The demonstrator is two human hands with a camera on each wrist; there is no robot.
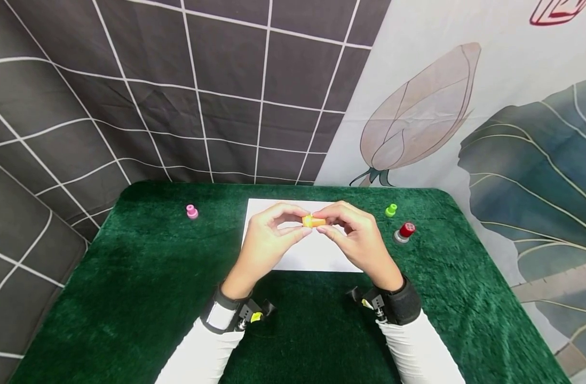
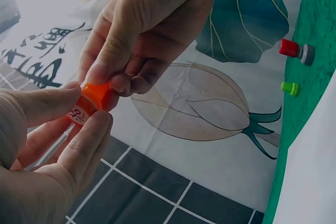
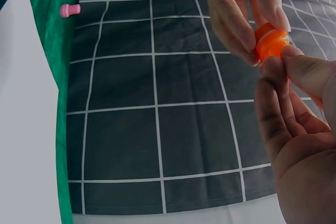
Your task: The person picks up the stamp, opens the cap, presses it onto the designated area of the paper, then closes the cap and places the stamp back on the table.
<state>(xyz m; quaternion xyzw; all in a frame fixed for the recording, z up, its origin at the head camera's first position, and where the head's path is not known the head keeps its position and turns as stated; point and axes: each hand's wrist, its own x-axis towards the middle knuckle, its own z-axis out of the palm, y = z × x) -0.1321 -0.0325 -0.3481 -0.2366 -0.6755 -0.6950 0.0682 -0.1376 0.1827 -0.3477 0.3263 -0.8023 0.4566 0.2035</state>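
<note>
Over the white sheet of paper (image 1: 317, 256), both hands hold a small orange toy stamp (image 1: 315, 221) between them. My left hand (image 1: 266, 242) pinches its yellowish left end with thumb and fingers. The thumb and fingertips of my right hand (image 1: 360, 240) pinch the orange right end. In the left wrist view, a pale band with red marks shows on the stamp (image 2: 90, 102) beside the left fingertips. From the right wrist, the orange stamp (image 3: 271, 44) looks glossy, and fingers cover parts of it.
A pink stamp (image 1: 192, 212) stands on the green cloth (image 1: 144, 282) to the left. On the right are a bright green stamp (image 1: 391, 210) and a red-topped stamp with a grey base (image 1: 404, 233). Behind the table hang a dark grid cloth (image 1: 230, 117) and a leaf-patterned one.
</note>
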